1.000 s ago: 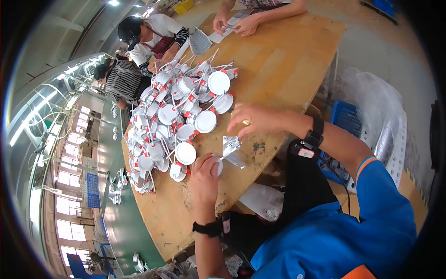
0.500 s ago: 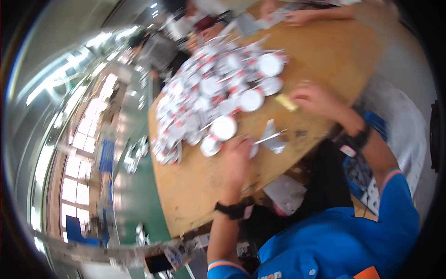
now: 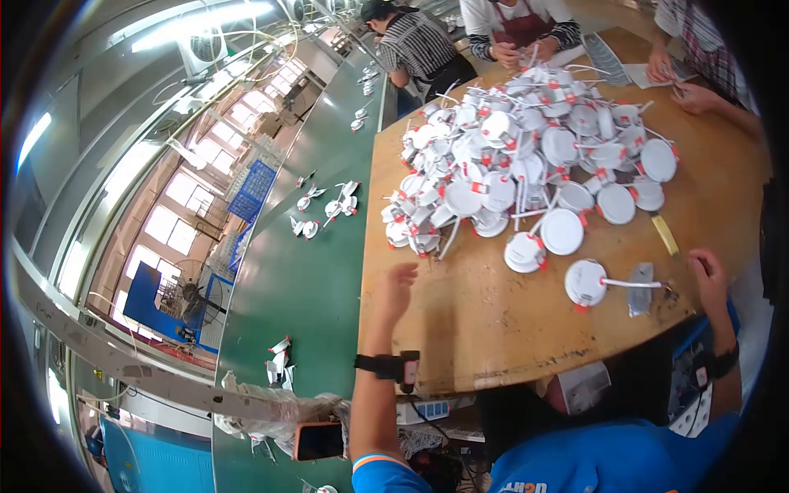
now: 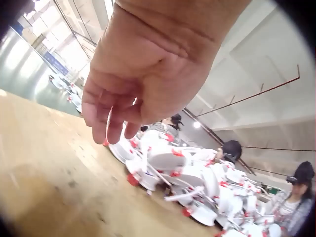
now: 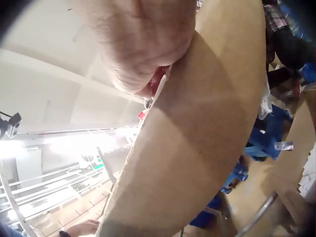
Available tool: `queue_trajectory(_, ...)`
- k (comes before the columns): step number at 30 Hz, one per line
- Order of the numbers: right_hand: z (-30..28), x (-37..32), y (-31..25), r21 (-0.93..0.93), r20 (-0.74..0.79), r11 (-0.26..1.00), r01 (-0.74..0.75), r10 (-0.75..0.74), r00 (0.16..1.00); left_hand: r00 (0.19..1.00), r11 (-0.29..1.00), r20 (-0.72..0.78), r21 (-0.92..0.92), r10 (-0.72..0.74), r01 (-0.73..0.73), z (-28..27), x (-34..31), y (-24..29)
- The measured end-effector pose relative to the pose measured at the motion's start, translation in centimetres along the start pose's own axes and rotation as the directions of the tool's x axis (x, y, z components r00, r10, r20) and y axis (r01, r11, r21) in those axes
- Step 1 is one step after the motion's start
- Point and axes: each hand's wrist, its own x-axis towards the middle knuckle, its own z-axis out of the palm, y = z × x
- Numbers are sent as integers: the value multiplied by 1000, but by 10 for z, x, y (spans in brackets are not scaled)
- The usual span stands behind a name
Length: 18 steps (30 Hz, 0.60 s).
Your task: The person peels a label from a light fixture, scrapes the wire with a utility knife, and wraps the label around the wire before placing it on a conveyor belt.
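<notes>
My left hand (image 3: 399,292) hovers over the table's left side with fingers loosely bent and nothing in them; in the left wrist view the hand (image 4: 143,74) hangs before the heap of lights. My right hand (image 3: 708,279) is at the table's right side, fingers loosely curled, holding nothing visible. In the right wrist view, the tabletop hides part of its fingers. Between the hands lies a round white downlight (image 3: 584,283), its white cable crossing a small silver packet (image 3: 640,300) near the right hand. A thin yellow strip-shaped thing (image 3: 665,235) lies just beyond that hand.
A big heap of white downlights (image 3: 526,156) with red clips covers the back of the wooden table (image 3: 485,345). Left of it runs a green conveyor belt (image 3: 304,287) carrying several lights. Other people sit or stand at the far side. A phone (image 3: 320,441) lies below left.
The head view has swung left. My left hand has let go of the downlight and moved left, away from it. My right hand has drawn nearer to me, leaving the yellow strip behind.
</notes>
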Motion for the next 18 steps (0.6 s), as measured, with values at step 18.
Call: queue_trajectory(18,-21,-5,42,-627,-220,758,-176,45,975,880,699,-391,550,-269,458,-128,209,-249)
